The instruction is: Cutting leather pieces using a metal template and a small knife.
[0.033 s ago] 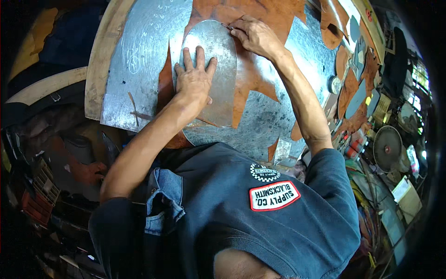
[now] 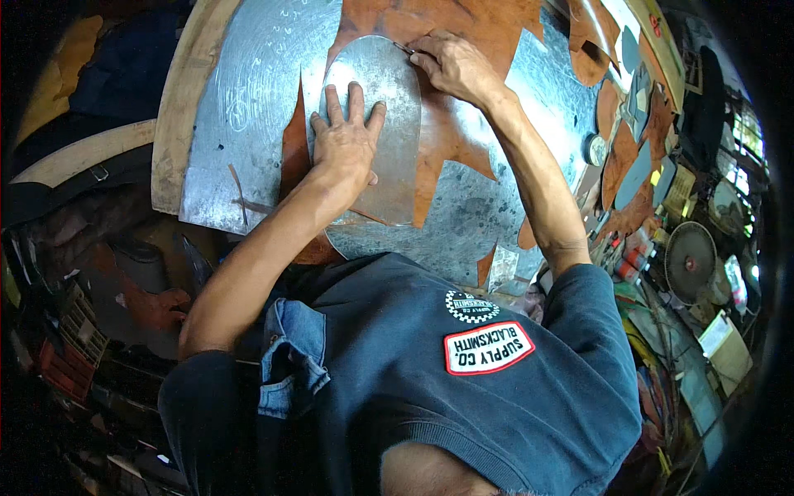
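Note:
A round-topped metal template [image 2: 376, 91] lies on a piece of brown leather [image 2: 451, 145], which rests on a metal sheet over the table. My left hand [image 2: 347, 149] lies flat on the template, its fingers spread and pointing away from me. Beyond it to the right, my right hand [image 2: 451, 64] is closed in a pinch around a thin, dark pointed tool [image 2: 403, 48]. The tool's tip is at the template's upper right edge, against the leather. Most of the tool is hidden in my fingers, so its exact kind does not show.
The grey metal sheet [image 2: 240, 107] has scratches and a wooden border [image 2: 178, 107] on the left. Cut leather pieces [image 2: 608, 116] and grey shapes lie at the right, near a small round tin [image 2: 594, 150]. A fan [image 2: 690, 263] stands farther right.
My right hand and the tool have shifted very slightly; otherwise the scene looks the same.

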`<control>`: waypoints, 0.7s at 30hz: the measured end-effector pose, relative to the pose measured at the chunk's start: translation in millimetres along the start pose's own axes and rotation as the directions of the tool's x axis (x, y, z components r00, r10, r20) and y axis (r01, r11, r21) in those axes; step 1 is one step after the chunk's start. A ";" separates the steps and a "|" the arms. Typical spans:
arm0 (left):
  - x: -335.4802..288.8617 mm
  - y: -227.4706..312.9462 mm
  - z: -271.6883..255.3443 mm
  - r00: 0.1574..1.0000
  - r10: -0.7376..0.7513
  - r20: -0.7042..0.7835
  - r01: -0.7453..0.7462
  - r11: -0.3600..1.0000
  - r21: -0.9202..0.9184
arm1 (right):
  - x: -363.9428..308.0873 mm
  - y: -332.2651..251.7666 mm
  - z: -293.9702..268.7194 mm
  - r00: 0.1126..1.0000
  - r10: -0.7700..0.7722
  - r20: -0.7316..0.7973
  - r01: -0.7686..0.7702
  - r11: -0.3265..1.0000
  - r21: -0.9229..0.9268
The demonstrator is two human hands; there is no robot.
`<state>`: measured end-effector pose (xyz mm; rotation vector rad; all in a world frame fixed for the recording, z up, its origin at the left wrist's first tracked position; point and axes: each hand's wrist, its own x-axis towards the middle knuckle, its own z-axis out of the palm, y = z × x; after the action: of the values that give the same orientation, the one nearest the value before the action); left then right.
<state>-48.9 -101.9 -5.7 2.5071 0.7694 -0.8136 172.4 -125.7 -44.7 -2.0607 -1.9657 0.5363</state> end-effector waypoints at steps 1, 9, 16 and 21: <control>0.6 0.2 -1.1 1.000 0.003 0.004 -0.003 1.000 -0.004 | -4.3 -4.4 -3.0 1.000 0.005 -0.006 -0.005 1.000 -0.004; 0.9 1.7 3.7 0.999 0.022 0.028 -0.023 0.999 0.035 | -65.9 -40.0 12.4 0.912 0.410 -0.027 -0.382 0.869 0.314; 8.2 -1.6 13.1 0.998 0.053 -0.020 -0.051 0.994 0.097 | -134.9 -110.7 24.6 0.701 0.704 0.114 -0.654 0.571 0.496; 8.8 -3.4 12.0 0.992 0.113 -0.064 -0.106 0.989 0.106 | -205.3 -175.7 53.9 0.651 0.751 -0.107 -0.600 0.596 0.533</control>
<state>-49.9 -102.0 -20.9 2.6558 0.6202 -0.7484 -14.8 -322.9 -0.2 -2.3264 -0.6801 0.6595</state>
